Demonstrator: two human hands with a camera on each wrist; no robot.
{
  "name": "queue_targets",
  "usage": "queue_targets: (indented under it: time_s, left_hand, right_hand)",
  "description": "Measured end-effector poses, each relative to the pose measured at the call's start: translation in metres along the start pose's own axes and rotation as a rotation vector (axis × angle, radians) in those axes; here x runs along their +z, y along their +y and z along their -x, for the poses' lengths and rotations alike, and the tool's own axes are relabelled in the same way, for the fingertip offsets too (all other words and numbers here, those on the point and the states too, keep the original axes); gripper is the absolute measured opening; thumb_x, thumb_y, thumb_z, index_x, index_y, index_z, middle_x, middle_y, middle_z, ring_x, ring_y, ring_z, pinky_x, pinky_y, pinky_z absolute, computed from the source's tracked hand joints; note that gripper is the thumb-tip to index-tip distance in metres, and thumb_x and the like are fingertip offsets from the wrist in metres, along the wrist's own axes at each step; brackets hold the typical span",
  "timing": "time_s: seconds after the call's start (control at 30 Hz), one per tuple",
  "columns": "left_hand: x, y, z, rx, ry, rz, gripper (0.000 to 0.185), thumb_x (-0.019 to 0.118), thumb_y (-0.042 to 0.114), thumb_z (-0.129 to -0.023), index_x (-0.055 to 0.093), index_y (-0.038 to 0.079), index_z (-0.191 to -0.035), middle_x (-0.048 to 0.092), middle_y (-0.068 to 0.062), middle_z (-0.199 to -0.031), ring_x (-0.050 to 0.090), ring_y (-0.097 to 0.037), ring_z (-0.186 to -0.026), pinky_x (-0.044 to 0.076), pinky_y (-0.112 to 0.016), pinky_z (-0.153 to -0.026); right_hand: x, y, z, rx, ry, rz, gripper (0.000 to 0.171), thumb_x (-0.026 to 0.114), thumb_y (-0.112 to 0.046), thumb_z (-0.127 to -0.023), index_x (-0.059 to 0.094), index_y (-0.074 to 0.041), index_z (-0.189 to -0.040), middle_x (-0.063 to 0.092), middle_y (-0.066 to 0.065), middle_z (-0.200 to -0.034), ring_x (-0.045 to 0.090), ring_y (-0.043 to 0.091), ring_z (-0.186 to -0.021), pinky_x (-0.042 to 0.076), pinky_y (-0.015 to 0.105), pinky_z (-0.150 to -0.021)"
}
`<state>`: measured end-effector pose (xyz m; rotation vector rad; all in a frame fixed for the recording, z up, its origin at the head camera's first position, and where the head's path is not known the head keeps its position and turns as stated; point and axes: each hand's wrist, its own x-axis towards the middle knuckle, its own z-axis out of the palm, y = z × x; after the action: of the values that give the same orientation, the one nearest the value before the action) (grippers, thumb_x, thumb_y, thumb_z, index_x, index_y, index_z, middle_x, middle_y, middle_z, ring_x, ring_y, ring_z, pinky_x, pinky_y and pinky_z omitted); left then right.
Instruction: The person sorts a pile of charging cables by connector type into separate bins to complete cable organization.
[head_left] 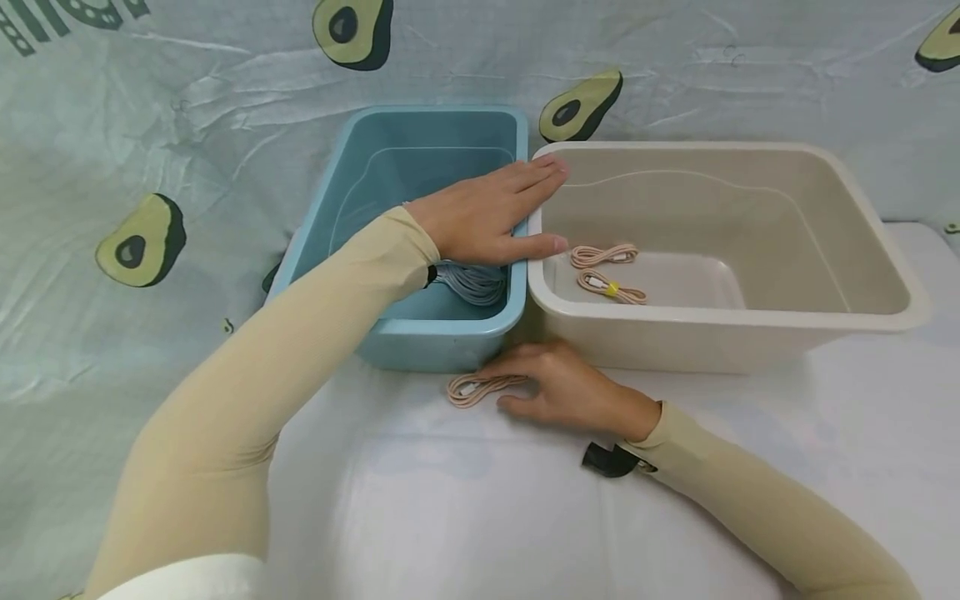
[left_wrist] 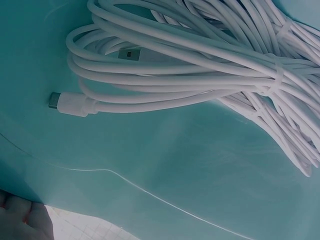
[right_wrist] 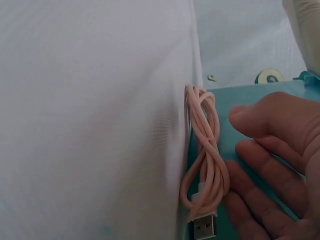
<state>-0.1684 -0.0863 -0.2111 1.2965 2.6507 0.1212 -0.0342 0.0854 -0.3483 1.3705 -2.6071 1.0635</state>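
A coiled pink USB cable (head_left: 474, 389) lies on the white cloth just in front of the blue bin (head_left: 442, 329). My right hand (head_left: 566, 387) reaches over the coil's right end; in the right wrist view its thumb and fingers are spread beside the cable (right_wrist: 207, 155), with fingertips right at its edge. My left hand (head_left: 491, 212) rests across the meeting rims of the blue bin and the beige bin (head_left: 720, 315), fingers straight. Beneath that hand, a bundle of white cables (left_wrist: 200, 75) sits in the blue bin, partly hidden by the forearm in the head view.
Two coiled pink cables, an upper one (head_left: 603, 256) and a lower one with a yellow tie (head_left: 611, 287), lie at the left of the beige bin's floor. Both bins stand side by side on the white cloth (head_left: 450, 500), before an avocado-print backdrop (head_left: 247, 83).
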Motion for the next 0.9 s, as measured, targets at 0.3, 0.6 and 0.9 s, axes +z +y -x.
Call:
queue_targets:
  time_s: [0.3,0.6,0.9]
  left_hand:
    - [0.0037,0.0011,0.0003,0.004,-0.007,0.021,0.088,0.039,0.066,-0.103,0.006,0.016,-0.168,0.002,0.003,-0.177,0.000,-0.017,-0.166,0.010,-0.039,-0.138]
    - [0.0019,0.0005,0.0012,-0.002,0.000,0.005,0.089,0.038,0.066,-0.103,0.005,0.015,-0.168,0.002,0.001,-0.177,0.001,-0.018,-0.166,0.010,-0.039,-0.138]
    - [0.0002,0.0003,0.0009,-0.003,0.008,-0.003,0.089,0.038,0.066,-0.103,0.006,0.015,-0.168,0.002,0.002,-0.177,0.001,-0.017,-0.166,0.010,-0.040,-0.138]
  right_hand:
    - [0.0049,0.0028,0.0033,0.044,-0.050,0.018,0.037,0.081,-0.014,-0.086,0.078,-0.018,-0.122,0.079,-0.002,-0.117,0.073,0.014,-0.111,0.062,0.032,-0.095]
    - [0.0056,0.0029,0.0010,0.099,-0.089,0.004,0.031,0.079,-0.010,-0.088,0.079,-0.017,-0.118,0.079,-0.002,-0.116,0.073,0.015,-0.111,0.061,0.034,-0.096]
    - [0.0052,0.0055,-0.0006,0.102,-0.116,-0.054,0.022,0.083,-0.021,-0.088,0.081,-0.021,-0.110,0.079,-0.009,-0.107,0.070,0.005,-0.098,0.059,0.024,-0.086]
